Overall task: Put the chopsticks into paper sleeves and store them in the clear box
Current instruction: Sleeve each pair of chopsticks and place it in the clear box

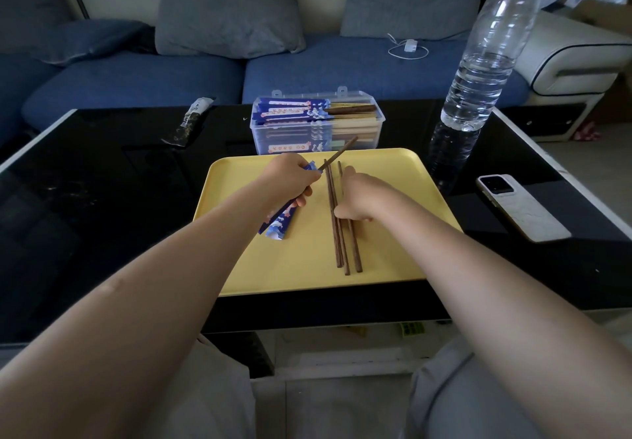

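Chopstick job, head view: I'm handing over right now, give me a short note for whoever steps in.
Left hand grips a blue paper sleeve with one chopstick sticking out of its top.
Right hand rests on the loose chopsticks on the yellow tray, fingers curled at them.
Clear box behind the tray already holds several sleeved pairs.
Left: finish filling this sleeve, box it, then deal with the rest. No spare sleeve in sight.
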The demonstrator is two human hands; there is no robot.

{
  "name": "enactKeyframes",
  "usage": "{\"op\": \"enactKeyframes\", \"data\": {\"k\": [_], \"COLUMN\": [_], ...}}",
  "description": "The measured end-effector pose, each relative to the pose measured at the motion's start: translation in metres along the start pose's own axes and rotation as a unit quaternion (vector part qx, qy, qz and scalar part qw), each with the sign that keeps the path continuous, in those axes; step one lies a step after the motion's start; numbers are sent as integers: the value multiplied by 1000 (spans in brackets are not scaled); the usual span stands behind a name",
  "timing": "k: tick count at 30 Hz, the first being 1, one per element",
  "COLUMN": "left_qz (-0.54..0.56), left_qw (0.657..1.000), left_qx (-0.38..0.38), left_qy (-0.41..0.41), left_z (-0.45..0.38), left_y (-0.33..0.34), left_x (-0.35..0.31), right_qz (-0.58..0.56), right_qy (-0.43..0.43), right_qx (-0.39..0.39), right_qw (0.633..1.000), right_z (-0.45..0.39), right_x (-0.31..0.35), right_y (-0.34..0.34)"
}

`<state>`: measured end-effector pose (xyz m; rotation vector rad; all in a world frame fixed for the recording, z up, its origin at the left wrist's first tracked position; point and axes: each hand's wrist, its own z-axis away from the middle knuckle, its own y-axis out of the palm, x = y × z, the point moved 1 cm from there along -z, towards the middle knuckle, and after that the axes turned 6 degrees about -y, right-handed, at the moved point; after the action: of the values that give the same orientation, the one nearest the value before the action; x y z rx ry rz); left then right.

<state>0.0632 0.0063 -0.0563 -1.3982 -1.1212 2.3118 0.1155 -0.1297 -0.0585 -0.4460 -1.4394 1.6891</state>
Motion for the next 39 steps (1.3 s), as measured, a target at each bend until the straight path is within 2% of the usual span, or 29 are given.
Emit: {"op": "enactKeyframes", "data": {"k": [5,9,15,18,20,23,26,28,32,39], "left_qz": [23,-10,-60,-90,-110,-146,-135,-112,-65,-77], "left_qw": [999,998,990,985,982,977,980,986,993,991], "left_qx": [-14,-53,-121,-144,-154,-154,-147,-124,-95,-89], "left_qy": [-17,-34,-32,-23,-23,-21,-11,1,24,65], "left_z": [-1,-7,-11,-9,-8,-9,-10,-10,-8,-3], "left_y": [-3,-5,-7,-8,-7,-5,-4,-2,1,4], "left_x": [2,7,11,11,11,11,10,8,2,-4], "right_qz": [11,-34,-84,-194,-277,-385,-493,-536,-574,-615], "right_qy": [-23,-15,-96,-132,-139,-105,-55,-31,0,22], "right_qx": [-5,-83,-193,-272,-329,-406,-398,-373,-337,-275], "right_qw": [1000,996,973,933,892,822,772,757,746,739], "right_z": [-3,-3,1,2,1,1,3,2,1,0], "right_x": [-4,-20,-38,-43,-42,-38,-35,-35,-37,-36], "right_y": [0,-13,-34,-38,-42,-49,-53,-50,-46,-41]}}
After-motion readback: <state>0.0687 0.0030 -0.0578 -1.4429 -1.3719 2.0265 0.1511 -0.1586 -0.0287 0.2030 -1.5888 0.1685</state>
